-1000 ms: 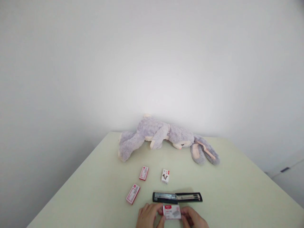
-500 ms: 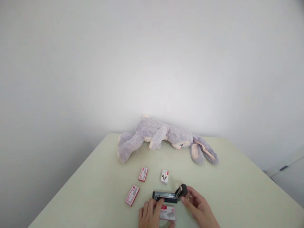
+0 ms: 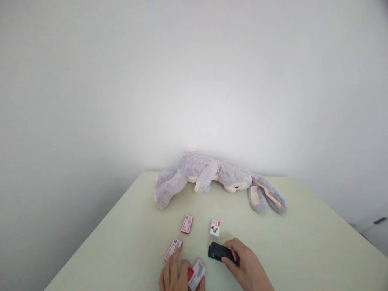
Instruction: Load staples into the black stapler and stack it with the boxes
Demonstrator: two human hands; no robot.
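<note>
My right hand (image 3: 247, 262) grips the black stapler (image 3: 219, 250), thumb on the near side and fingers on the far side. The stapler's top is folded down over its base. At the bottom edge, my left hand (image 3: 175, 275) holds a red-and-white staple box (image 3: 198, 273), tilted, between thumb and fingers. The index finger of that hand reaches to the near end of a second staple box (image 3: 172, 248); whether it touches is hard to tell. Part of the left hand lies outside the picture.
Farther back lie another red-and-white box (image 3: 187, 224) and a small white box (image 3: 215, 228) with a dark picture on it. A grey plush rabbit (image 3: 200, 169) lies along the back of the pale green table (image 3: 121, 242), against the wall.
The stapler's top, swung back before, is now folded down. My left hand has left the stapler, moved left and taken hold of the near staple box, which is now turned. The view has shifted slightly.
</note>
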